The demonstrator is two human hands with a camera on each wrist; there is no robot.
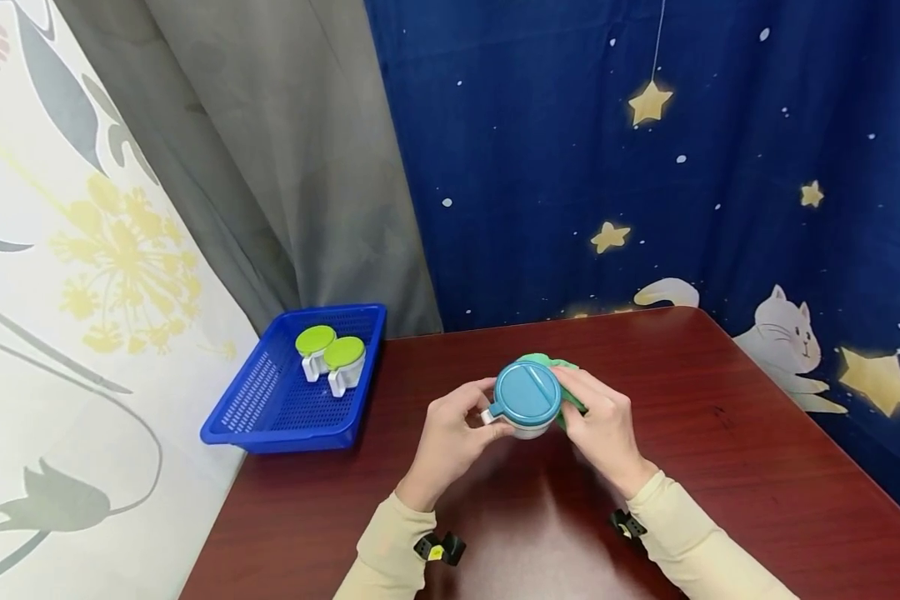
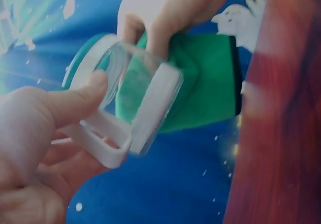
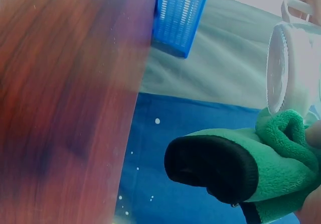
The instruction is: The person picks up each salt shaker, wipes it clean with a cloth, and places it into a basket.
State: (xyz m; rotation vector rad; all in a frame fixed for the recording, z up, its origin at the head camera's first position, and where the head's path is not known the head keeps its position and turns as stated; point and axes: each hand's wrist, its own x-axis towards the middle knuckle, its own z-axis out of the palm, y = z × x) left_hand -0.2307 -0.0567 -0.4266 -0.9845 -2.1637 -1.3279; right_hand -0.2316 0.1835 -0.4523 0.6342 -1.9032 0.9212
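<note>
A clear seasoning jar with a blue lid (image 1: 528, 393) is held up above the table, between both hands. My left hand (image 1: 453, 433) grips it at the white handle (image 2: 108, 151), thumb near the lid's rim in the left wrist view. A green cloth (image 2: 208, 81) with a black edge is pinched in my right hand (image 1: 603, 425) and lies against the jar's side. From the right wrist view, the jar's round base (image 3: 278, 68) shows above the bunched cloth. Parts of the right fingers are hidden by the cloth.
At the left back of the dark red wooden table (image 1: 435, 358) stands a blue plastic basket (image 1: 262, 442). Two similar jars with green lids (image 1: 344, 352) and white handles are inside it. A grey curtain and a blue starry curtain (image 1: 540, 208) hang behind the table.
</note>
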